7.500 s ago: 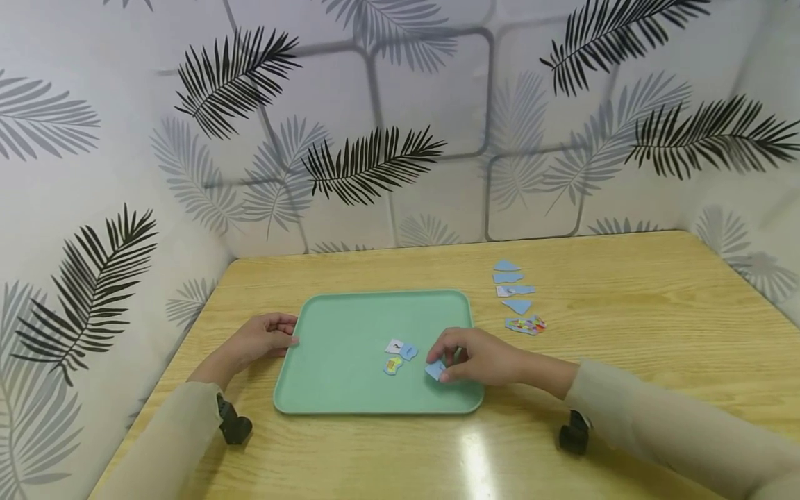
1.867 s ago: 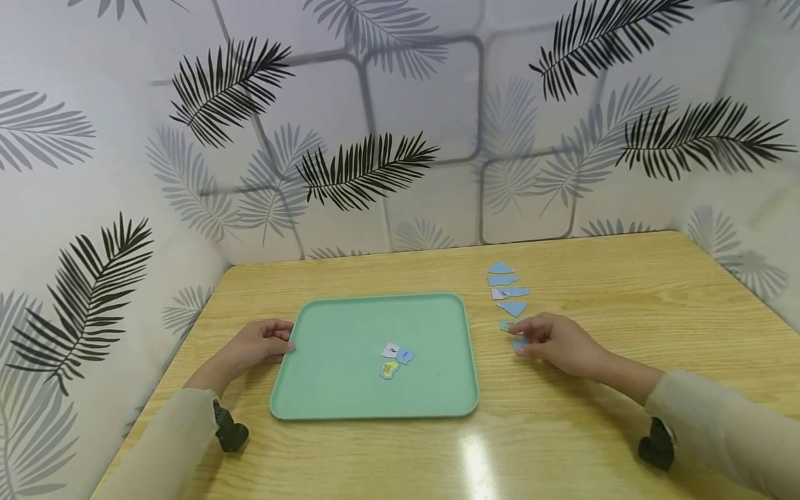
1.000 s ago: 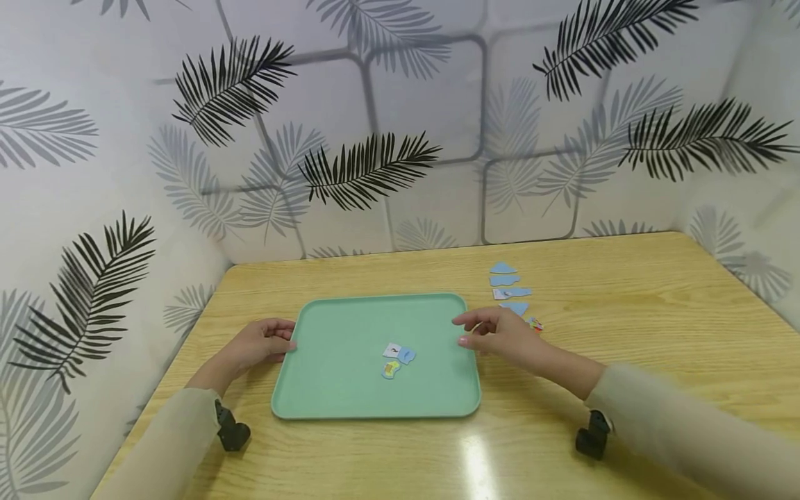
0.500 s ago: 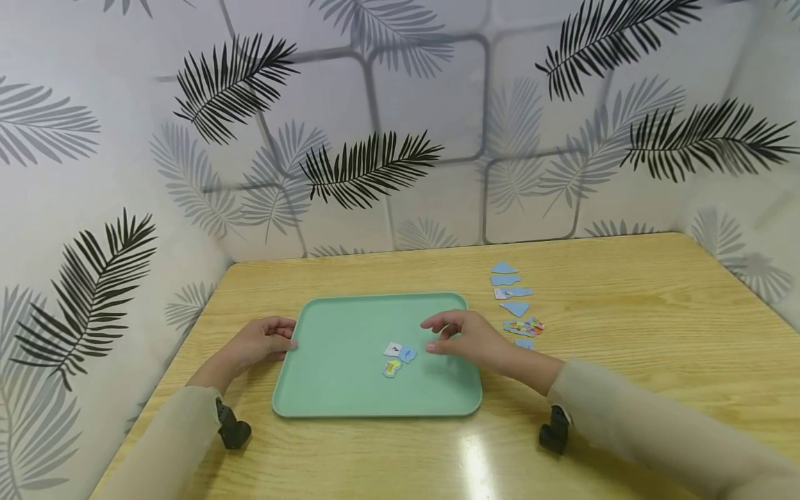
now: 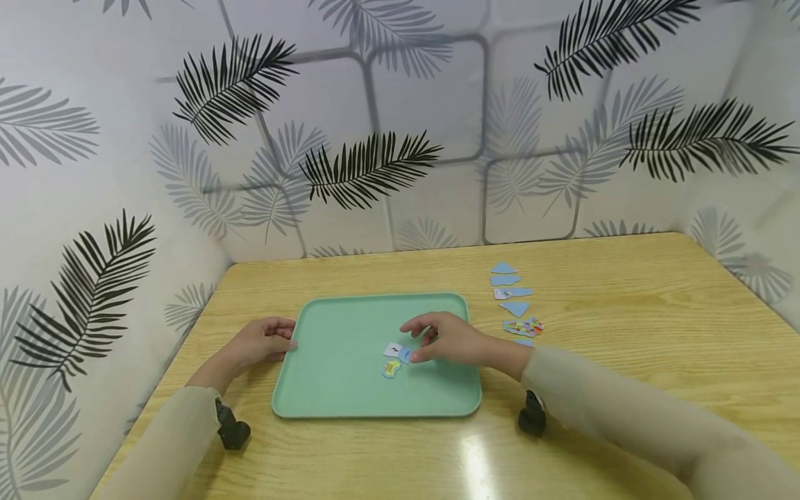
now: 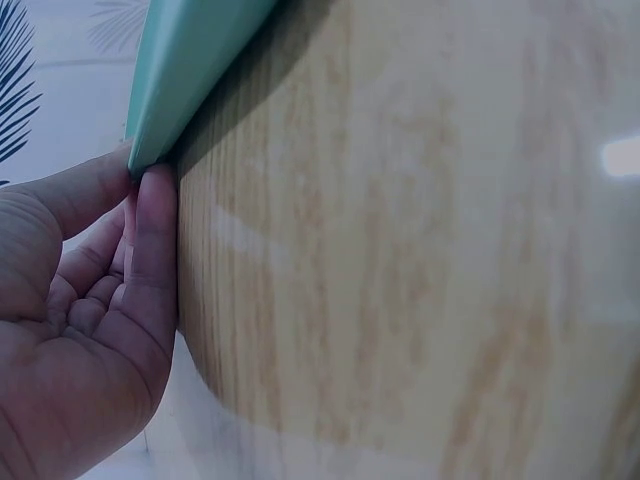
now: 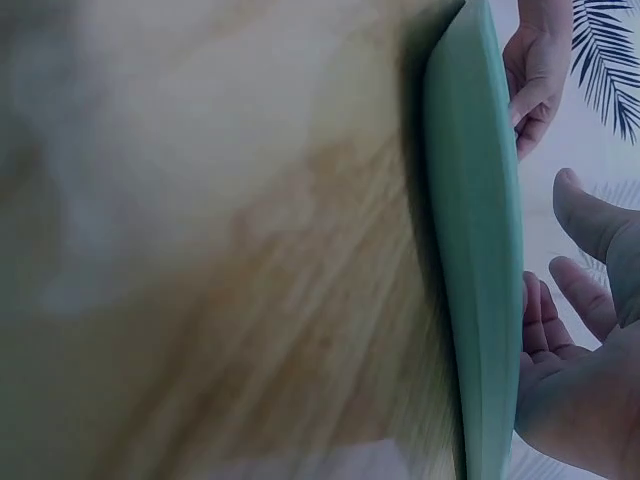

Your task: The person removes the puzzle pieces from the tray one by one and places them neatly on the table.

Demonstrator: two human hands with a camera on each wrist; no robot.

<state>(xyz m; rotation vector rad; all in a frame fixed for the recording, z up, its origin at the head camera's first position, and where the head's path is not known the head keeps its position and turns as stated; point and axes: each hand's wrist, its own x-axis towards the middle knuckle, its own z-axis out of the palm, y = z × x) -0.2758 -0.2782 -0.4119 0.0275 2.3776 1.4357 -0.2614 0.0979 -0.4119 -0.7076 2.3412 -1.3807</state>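
Observation:
A green tray (image 5: 350, 319) lies on the wooden table. My left hand (image 5: 261, 342) pinches its left rim, thumb on top and fingers at the underside, as the left wrist view (image 6: 90, 290) shows. Three small puzzle pieces sit together near the tray's middle: a white piece (image 5: 392, 349), a blue piece (image 5: 403, 355) and a yellow piece (image 5: 391, 369). My right hand (image 5: 451, 339) hovers over the tray with its thumb tip right at the blue piece, covering part of it. In the right wrist view, thumb and fingers (image 7: 590, 300) stand apart with nothing between them.
Right of the tray a column of puzzle pieces runs down the table (image 5: 625, 305): several blue ones (image 5: 515, 308), a colourful one (image 5: 523, 326), and at the near end a blue piece (image 5: 523, 342) partly hidden by my right arm. Leaf-patterned walls (image 5: 431, 208) border the table behind and left.
Earlier my right hand held a blue piece over the tray, then reached the column, where that piece now lies. It has since moved left, without a piece, to the tray pieces. Left hand stays.

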